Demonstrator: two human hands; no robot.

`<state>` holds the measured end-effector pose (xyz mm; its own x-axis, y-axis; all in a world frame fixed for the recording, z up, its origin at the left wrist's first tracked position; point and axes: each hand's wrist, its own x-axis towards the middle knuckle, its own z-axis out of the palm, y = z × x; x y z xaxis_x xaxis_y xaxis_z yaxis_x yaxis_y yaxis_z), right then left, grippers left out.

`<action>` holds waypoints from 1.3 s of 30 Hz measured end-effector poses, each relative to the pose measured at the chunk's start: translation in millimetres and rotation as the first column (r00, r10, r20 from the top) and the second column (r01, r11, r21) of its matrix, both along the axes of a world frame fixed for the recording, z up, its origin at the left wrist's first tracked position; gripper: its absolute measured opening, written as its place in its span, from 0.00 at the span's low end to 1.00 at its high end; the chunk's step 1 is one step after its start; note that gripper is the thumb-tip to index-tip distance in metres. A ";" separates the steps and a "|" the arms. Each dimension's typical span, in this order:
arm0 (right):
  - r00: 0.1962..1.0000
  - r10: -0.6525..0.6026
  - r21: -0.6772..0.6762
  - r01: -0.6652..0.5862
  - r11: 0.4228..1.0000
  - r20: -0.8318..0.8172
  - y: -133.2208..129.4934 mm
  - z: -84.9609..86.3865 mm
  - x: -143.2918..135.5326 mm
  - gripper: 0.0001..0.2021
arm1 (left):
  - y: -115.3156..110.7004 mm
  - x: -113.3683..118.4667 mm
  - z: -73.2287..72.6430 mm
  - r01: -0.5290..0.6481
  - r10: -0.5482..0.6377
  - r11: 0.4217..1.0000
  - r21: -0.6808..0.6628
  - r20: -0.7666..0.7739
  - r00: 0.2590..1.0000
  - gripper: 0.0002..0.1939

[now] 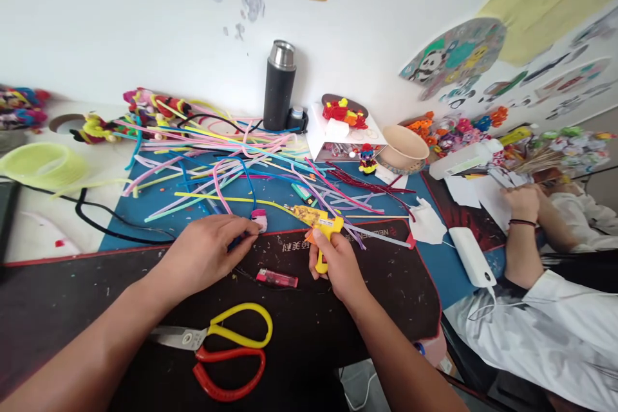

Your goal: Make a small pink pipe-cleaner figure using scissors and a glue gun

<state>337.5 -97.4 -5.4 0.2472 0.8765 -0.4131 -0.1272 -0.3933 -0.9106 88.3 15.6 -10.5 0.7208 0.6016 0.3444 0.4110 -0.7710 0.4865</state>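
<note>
My right hand [338,264] grips a yellow hot glue gun [333,224] by its handle, the nozzle pointing left. My left hand [210,244] is pinched closed at a small pink-and-white fuzzy piece [259,220], which shows just past its fingertips. A bit of dark blue shows under those fingers. The nozzle and the small piece are apart. Between my hands, on the black mat [338,322], lies a pink lighter [277,278]. Large scissors [232,341] with one yellow and one red handle lie nearest me, partly spread.
Loose pipe cleaners [217,167] are strewn over the blue mat [125,219]. Behind them stand a black thermos [280,87], a white box [316,141] and a bowl [403,148]. A white power bank [470,257] lies right, beside another person's arm [521,244].
</note>
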 end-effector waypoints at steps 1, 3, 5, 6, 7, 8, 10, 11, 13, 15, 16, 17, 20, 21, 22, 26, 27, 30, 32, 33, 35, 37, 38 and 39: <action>1.000 -0.016 0.007 0.016 1.000 -0.011 -0.9 -0.3 2.5 0.32 | 0.4 -0.4 -1.7 -0.006 0.006 1.000 -0.017 -0.013 1.000 0.15; 0.999 -0.026 0.022 0.027 0.999 -0.039 -2.6 -1.6 7.1 0.32 | 1.1 -1.1 -5.6 -0.013 0.011 0.999 -0.044 -0.038 0.999 0.17; 0.996 -0.027 0.032 0.030 0.999 -0.086 -3.7 -3.2 10.8 0.33 | 1.6 -1.7 -9.5 -0.022 0.018 0.998 -0.057 -0.062 0.998 0.19; 0.993 -0.035 0.031 0.039 0.999 -0.115 -3.9 -4.0 12.1 0.33 | 1.9 -1.9 -11.1 -0.025 0.020 0.998 -0.059 -0.076 0.997 0.20; 0.988 -0.047 0.021 0.051 0.998 -0.148 -4.0 -4.8 13.2 0.32 | 2.1 -2.1 -12.4 -0.024 0.019 0.998 -0.059 -0.081 0.997 0.20; 0.982 -0.063 0.008 0.065 0.998 -0.179 -3.9 -5.7 13.9 0.31 | 2.4 -2.3 -13.3 -0.022 0.017 0.998 -0.061 -0.084 0.996 0.21; 0.968 -0.097 -0.026 0.094 0.995 -0.230 -3.5 -7.1 15.1 0.30 | 2.9 -2.5 -14.4 -0.020 0.015 0.998 -0.064 -0.081 0.997 0.21; 0.961 -0.114 -0.045 0.106 0.993 -0.251 -3.2 -7.6 15.6 0.29 | 3.2 -2.5 -14.6 -0.020 0.015 0.997 -0.068 -0.077 0.997 0.20; 0.948 -0.137 -0.080 0.118 0.990 -0.287 -2.4 -7.9 16.6 0.27 | 3.8 -2.1 -14.3 -0.022 0.017 0.997 -0.074 -0.069 0.997 0.20; 0.940 -0.134 -0.111 0.104 0.988 -0.314 -0.8 -6.7 17.5 0.25 | 4.0 -1.4 -13.2 -0.024 0.019 0.996 -0.082 -0.067 0.998 0.21; 0.937 -0.126 -0.125 0.090 0.988 -0.324 0.4 -5.6 17.8 0.24 | 4.1 -0.9 -12.5 -0.026 0.020 0.996 -0.087 -0.068 0.997 0.22; 0.935 -0.119 -0.139 0.076 0.987 -0.334 1.8 -4.2 18.0 0.23 | 4.0 -0.5 -11.5 -0.027 0.020 0.995 -0.092 -0.072 0.997 0.23; 0.931 -0.107 -0.159 0.053 0.986 -0.348 7.1 -0.2 17.6 0.21 | 3.6 0.1 -8.9 -0.025 0.016 0.994 -0.107 -0.085 0.996 0.25; 0.932 -0.103 -0.161 0.050 0.986 -0.346 8.7 0.7 17.3 0.20 | 3.5 0.0 -8.5 -0.026 0.016 0.994 -0.106 -0.089 0.996 0.25; 0.937 -0.097 -0.163 0.044 0.986 -0.336 9.8 1.1 16.9 0.21 | 3.5 -0.1 -8.3 -0.027 0.018 0.994 -0.104 -0.091 0.996 0.25; 0.988 0.004 -0.191 -0.034 0.981 -0.152 7.9 -2.4 16.6 0.22 | 3.8 -0.9 -10.5 -0.030 0.022 0.996 -0.088 -0.093 0.995 0.23; 0.998 0.036 -0.187 -0.045 0.981 -0.053 6.0 -4.0 17.0 0.22 | 3.8 -1.0 -11.3 -0.028 0.020 0.996 -0.085 -0.093 0.995 0.23; 0.970 0.097 -0.143 -0.066 0.988 0.224 -0.7 -7.7 19.6 0.25 | 3.5 -0.8 -13.3 -0.022 0.015 0.997 -0.078 -0.097 0.995 0.23; 0.950 0.113 -0.121 -0.080 0.989 0.292 -4.2 -8.1 21.5 0.27 | 3.2 -0.6 -13.5 -0.022 0.014 0.996 -0.083 -0.101 0.995 0.23; 0.942 0.118 -0.115 -0.086 0.990 0.314 -5.5 -7.7 22.1 0.27 | 3.0 -0.7 -13.1 -0.023 0.014 0.996 -0.090 -0.107 0.994 0.23; 0.919 0.132 -0.115 -0.095 0.989 0.372 -7.6 -6.2 22.5 0.26 | 2.7 -1.2 -11.1 -0.029 0.016 0.994 -0.106 -0.123 0.992 0.22; 0.890 0.140 -0.130 -0.092 0.987 0.433 -9.7 -4.9 22.1 0.24 | 2.7 -2.3 -7.9 -0.034 0.017 0.992 -0.123 -0.141 0.990 0.23; 0.876 0.141 -0.137 -0.086 0.987 0.462 -11.2 -4.8 22.0 0.24 | 2.9 -2.8 -6.1 -0.038 0.018 0.991 -0.130 -0.146 0.989 0.23; 0.860 0.135 -0.135 -0.078 0.988 0.492 -13.1 -5.0 22.1 0.24 | 3.1 -3.4 -4.5 -0.033 0.012 0.990 -0.138 -0.150 0.989 0.23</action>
